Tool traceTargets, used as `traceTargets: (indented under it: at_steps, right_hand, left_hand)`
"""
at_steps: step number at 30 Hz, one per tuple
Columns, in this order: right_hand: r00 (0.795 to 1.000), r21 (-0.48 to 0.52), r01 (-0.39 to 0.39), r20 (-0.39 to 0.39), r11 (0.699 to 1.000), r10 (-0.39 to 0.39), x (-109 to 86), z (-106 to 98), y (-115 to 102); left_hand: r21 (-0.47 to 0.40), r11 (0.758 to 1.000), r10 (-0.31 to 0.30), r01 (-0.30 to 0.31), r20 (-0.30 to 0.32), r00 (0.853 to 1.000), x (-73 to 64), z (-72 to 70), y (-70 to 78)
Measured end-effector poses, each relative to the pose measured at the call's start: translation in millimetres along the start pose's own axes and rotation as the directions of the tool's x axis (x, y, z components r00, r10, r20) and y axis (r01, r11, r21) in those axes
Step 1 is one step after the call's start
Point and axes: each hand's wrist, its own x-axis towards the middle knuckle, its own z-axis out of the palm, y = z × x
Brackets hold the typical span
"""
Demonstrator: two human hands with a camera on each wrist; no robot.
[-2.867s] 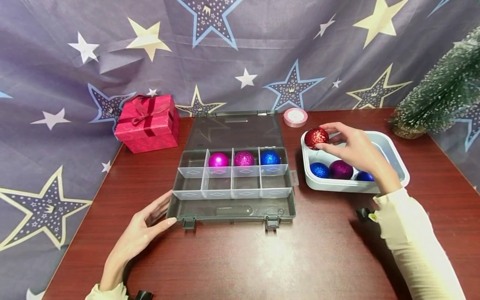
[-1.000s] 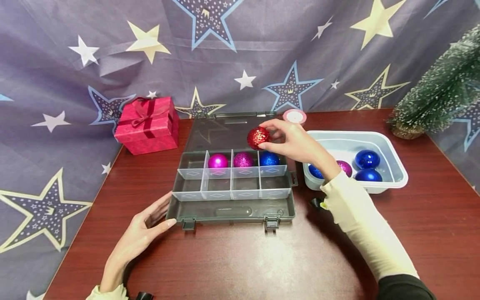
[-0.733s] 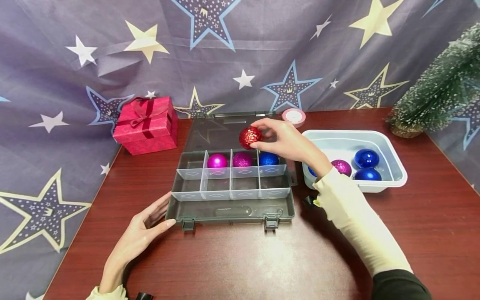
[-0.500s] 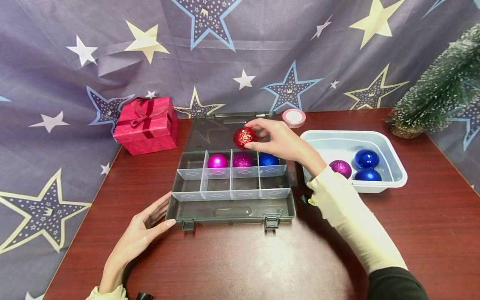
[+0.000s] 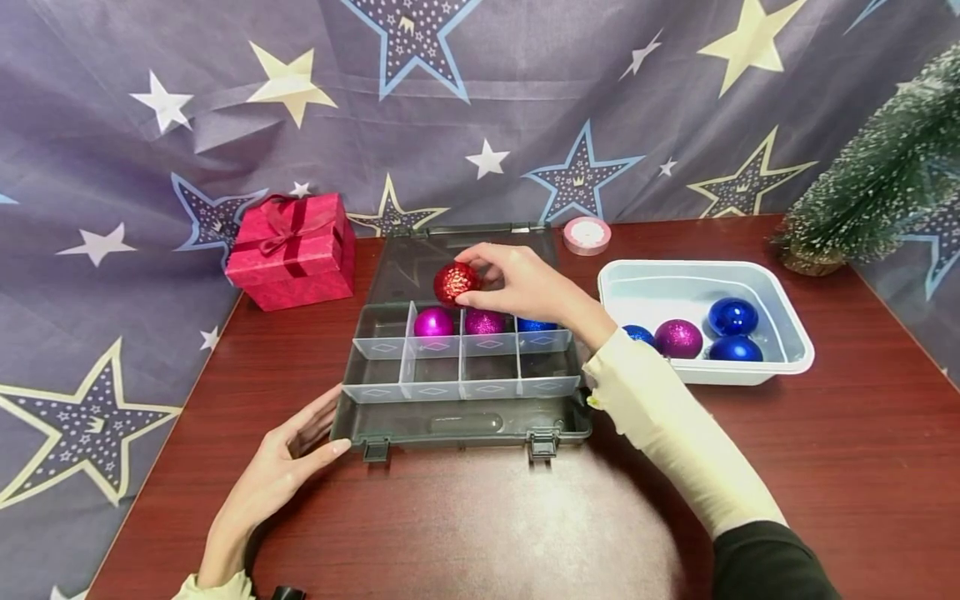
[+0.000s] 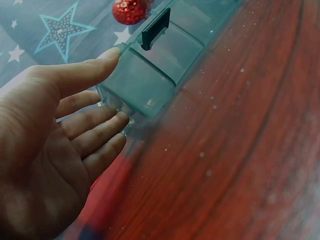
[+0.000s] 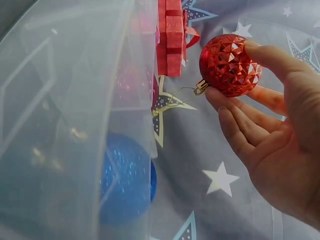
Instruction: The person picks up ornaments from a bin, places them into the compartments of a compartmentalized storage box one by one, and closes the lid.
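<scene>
My right hand [image 5: 517, 283] pinches a red faceted Christmas bauble [image 5: 455, 284] between thumb and fingers, above the back row of the divided plastic box [image 5: 465, 435]. A gold cap and cord hang from the bauble [image 7: 230, 65] in the right wrist view. In that back row sit a smooth pink bauble [image 5: 434, 322], a glittery magenta bauble [image 5: 484, 322] and a blue glitter bauble [image 5: 537, 325], partly covered by my hand. My left hand [image 5: 273, 467] rests against the box's front left corner, its fingers nearly straight along the side and the thumb at the corner.
A white tub [image 5: 795, 350] on the right holds blue baubles and a magenta bauble [image 5: 678, 338]. Behind stand a red gift box [image 5: 296, 250], a pink ribbon roll [image 5: 587, 236] and a small frosted tree [image 5: 870, 183]. The dark box lid [image 5: 397, 258] leans open at the back.
My right hand has carried the red bauble from over the white tub leftward to over the box's back row. My left hand has stayed at the box corner.
</scene>
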Motion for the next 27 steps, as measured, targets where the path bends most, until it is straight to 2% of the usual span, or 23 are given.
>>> traceTargets:
  at_steps: [5, 13, 20, 27]
  right_hand:
    - [1.000, 0.004, -0.002, 0.026, 1.000, 0.001, 8.6, 7, -2]
    - [0.999, 0.007, 0.020, 0.040, 1.000, -0.021, 20.8, 18, -4]
    - [0.998, 0.025, 0.029, 0.051, 0.999, -0.030, 27.9, 27, -7]
    - [0.998, 0.027, 0.021, 0.057, 0.999, -0.023, 35.1, 36, -9]
  left_hand:
    - [0.002, 1.000, -0.003, 0.003, 0.000, 1.000, -0.6, 0.3, 0.8]
    - [0.012, 0.999, 0.031, -0.031, 0.004, 1.000, -0.4, 1.6, 1.4]
    - [0.007, 1.000, -0.001, 0.001, -0.001, 1.000, -0.2, 0.9, 1.2]
    - [0.016, 1.000, 0.001, -0.001, -0.004, 1.000, -0.6, 0.4, 1.6]
